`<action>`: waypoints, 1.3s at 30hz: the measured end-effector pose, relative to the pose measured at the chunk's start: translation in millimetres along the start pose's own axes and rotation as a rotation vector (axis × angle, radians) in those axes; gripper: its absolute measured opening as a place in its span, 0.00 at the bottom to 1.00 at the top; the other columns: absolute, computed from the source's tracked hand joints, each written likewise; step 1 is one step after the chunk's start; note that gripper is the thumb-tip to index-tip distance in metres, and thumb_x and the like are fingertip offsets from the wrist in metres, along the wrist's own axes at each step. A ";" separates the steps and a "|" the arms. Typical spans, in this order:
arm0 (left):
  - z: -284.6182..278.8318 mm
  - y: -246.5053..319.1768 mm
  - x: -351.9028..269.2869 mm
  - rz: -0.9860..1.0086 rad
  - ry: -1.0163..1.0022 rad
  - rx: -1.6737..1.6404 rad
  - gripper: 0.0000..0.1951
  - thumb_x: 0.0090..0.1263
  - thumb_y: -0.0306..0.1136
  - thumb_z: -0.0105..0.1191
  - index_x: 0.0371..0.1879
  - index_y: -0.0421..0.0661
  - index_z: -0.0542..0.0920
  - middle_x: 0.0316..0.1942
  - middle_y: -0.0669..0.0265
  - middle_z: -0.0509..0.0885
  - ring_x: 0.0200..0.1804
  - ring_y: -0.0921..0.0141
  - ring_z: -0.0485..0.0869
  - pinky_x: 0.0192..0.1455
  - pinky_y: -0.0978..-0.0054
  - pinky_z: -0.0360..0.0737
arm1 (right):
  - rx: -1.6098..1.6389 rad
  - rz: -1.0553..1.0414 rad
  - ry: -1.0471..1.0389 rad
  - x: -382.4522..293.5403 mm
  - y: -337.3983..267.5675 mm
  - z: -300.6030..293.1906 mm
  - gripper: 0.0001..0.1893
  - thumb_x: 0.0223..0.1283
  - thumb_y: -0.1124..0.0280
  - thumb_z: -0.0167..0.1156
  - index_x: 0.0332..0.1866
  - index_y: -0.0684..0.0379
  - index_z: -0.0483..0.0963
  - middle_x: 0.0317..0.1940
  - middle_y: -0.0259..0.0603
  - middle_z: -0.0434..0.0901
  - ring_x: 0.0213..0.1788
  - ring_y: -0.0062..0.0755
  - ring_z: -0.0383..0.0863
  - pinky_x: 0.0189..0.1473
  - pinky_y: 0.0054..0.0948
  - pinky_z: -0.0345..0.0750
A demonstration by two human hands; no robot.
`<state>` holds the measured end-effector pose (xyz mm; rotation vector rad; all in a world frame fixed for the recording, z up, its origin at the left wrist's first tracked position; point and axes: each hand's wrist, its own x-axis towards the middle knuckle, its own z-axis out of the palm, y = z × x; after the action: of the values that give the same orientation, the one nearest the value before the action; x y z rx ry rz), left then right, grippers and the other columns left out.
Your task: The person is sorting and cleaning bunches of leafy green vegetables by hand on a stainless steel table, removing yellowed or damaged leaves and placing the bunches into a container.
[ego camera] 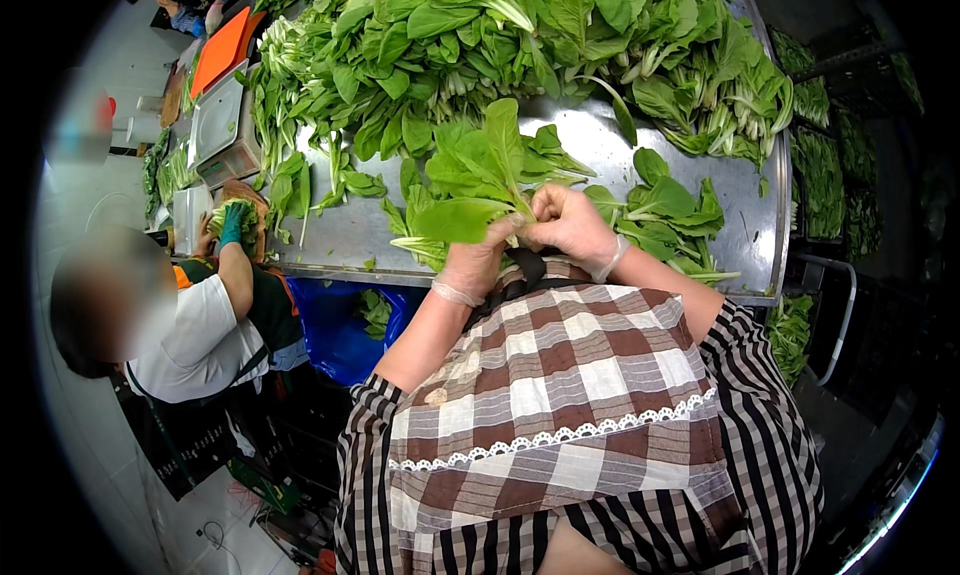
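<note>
Close to my chest, at the near side of a metal table (345, 252), both hands are on one leafy green plant (472, 162). My left hand (480, 256), in a clear thin glove, grips it near the stem end. Beside it my right hand (566, 218), gloved the same way, pinches the stems with thumb and fingers. The leaves point up and to the left. Loose greens (675, 215) lie to the right of my hands, and more stems and leaves lie to the left. A large heap of leafy greens (450, 42) covers the table's far side.
At the left a co-worker (202, 327) in a green glove handles greens beside a weighing scale (221, 124). An orange board (221, 53) stands behind the scale. A blue plastic bag (322, 327) with leaves inside hangs below the table's front edge. Crates of greens (817, 177) stand at the right.
</note>
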<state>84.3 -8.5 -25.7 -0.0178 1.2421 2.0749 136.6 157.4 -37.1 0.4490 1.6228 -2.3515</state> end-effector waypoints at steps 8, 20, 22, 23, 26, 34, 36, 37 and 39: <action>-5.1 -0.7 -1.6 -0.087 0.102 -0.019 0.14 0.63 0.26 0.58 0.47 0.37 0.76 0.43 0.65 0.81 0.45 0.72 0.79 0.52 0.74 0.73 | -0.064 0.008 0.021 -4.2 -5.7 8.0 0.13 0.52 0.72 0.70 0.36 0.64 0.72 0.25 0.36 0.80 0.25 0.20 0.77 0.28 0.19 0.75; 3.2 -5.7 5.6 -0.228 0.240 0.048 0.12 0.70 0.30 0.54 0.51 0.44 0.75 0.37 0.70 0.81 0.32 0.77 0.74 0.34 0.79 0.69 | 0.105 -0.343 0.262 -25.9 -2.7 -65.7 0.06 0.59 0.78 0.62 0.37 0.65 0.72 0.27 0.38 0.80 0.29 0.23 0.79 0.35 0.23 0.77; -5.7 -4.8 9.0 -0.235 0.134 0.060 0.13 0.70 0.30 0.54 0.52 0.44 0.74 0.35 0.70 0.79 0.28 0.78 0.70 0.30 0.80 0.66 | 0.158 -0.437 0.480 -48.2 -10.9 -97.5 0.07 0.60 0.77 0.62 0.38 0.66 0.71 0.28 0.41 0.80 0.30 0.26 0.80 0.36 0.24 0.78; -9.3 -4.9 18.6 -0.216 0.085 0.102 0.14 0.70 0.30 0.54 0.52 0.43 0.74 0.33 0.71 0.78 0.26 0.79 0.68 0.29 0.80 0.63 | 0.239 -0.533 0.596 -51.2 -6.4 -122.3 0.06 0.59 0.77 0.61 0.38 0.67 0.73 0.28 0.41 0.81 0.28 0.25 0.80 0.35 0.24 0.79; 8.5 -5.4 17.5 -0.264 0.079 0.172 0.15 0.69 0.30 0.54 0.54 0.43 0.73 0.29 0.73 0.75 0.22 0.79 0.63 0.27 0.81 0.60 | 0.305 -0.574 1.098 -111.2 7.4 -183.4 0.05 0.60 0.77 0.60 0.39 0.65 0.73 0.30 0.40 0.81 0.30 0.27 0.81 0.35 0.25 0.79; 9.5 -1.0 23.9 -0.332 0.043 0.259 0.19 0.70 0.35 0.54 0.59 0.45 0.73 0.25 0.78 0.69 0.23 0.81 0.60 0.27 0.81 0.57 | 0.794 -0.465 1.841 -261.7 102.1 -301.2 0.25 0.61 0.65 0.63 0.59 0.65 0.66 0.46 0.45 0.78 0.31 0.30 0.83 0.35 0.25 0.77; -4.9 5.6 27.0 -0.349 0.054 0.255 0.19 0.71 0.36 0.53 0.59 0.45 0.74 0.20 0.80 0.63 0.23 0.81 0.59 0.26 0.81 0.57 | 0.643 -0.324 1.894 -249.6 114.2 -293.3 0.31 0.61 0.64 0.64 0.66 0.65 0.62 0.47 0.45 0.78 0.31 0.29 0.83 0.31 0.25 0.77; -11.0 -2.4 32.1 -0.351 0.115 0.200 0.19 0.72 0.35 0.52 0.60 0.45 0.73 0.17 0.81 0.58 0.21 0.82 0.58 0.25 0.81 0.56 | 0.470 -0.398 1.813 -250.3 136.6 -303.9 0.29 0.60 0.66 0.64 0.63 0.65 0.64 0.45 0.44 0.78 0.31 0.27 0.82 0.31 0.25 0.76; -3.0 1.0 30.1 -0.328 0.086 0.152 0.18 0.72 0.34 0.51 0.59 0.42 0.72 0.15 0.81 0.55 0.17 0.81 0.55 0.22 0.82 0.53 | 0.346 -0.577 1.758 -217.7 114.7 -279.4 0.15 0.62 0.74 0.60 0.53 0.63 0.70 0.41 0.39 0.79 0.27 0.22 0.78 0.30 0.20 0.74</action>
<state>60.2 5.8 -37.1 -0.2285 1.3468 1.7099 410.6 385.4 -144.4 3.0737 1.8007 -2.5031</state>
